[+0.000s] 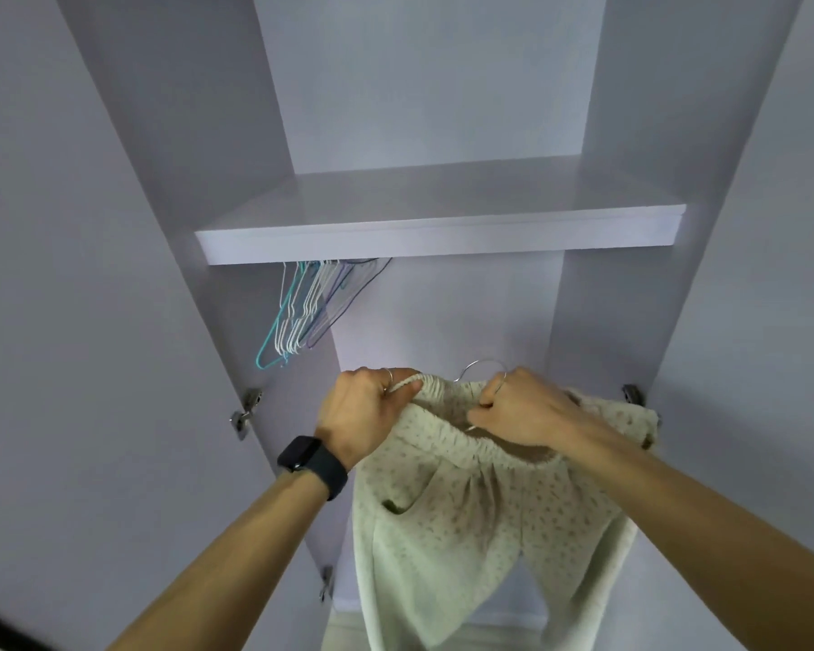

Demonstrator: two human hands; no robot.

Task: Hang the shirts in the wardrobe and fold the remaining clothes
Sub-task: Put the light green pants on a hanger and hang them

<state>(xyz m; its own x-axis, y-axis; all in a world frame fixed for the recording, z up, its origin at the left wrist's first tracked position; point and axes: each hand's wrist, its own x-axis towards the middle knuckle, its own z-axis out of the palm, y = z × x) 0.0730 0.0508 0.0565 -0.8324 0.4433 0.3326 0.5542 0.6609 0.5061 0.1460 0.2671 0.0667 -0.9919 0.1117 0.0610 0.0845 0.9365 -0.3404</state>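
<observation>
A pale cream shirt (pixel 480 500) of soft, slightly fuzzy fabric with a fine speckled print hangs in front of the open wardrobe (pixel 184 157), low in the middle of the view, its gathered elastic neckline stretched between two hands. The curved metal hook of a wire hanger (pixel 482 366) rises from the neckline between them. The left hand (pixel 363 415), with a ring and a black wristwatch (pixel 311 462), curls its fingers tightly round the bunched left edge of the neckline. The right hand (pixel 522 411) pinches the fabric just below the hook. Above, a thick, smooth shelf (pixel 442 232) spans the wardrobe's matte lilac-grey panels. Under its left end hangs a cluster of thin empty hangers (pixel 301 312), teal, white and purple. Metal hinges (pixel 245 411) sit on the side panels.
</observation>
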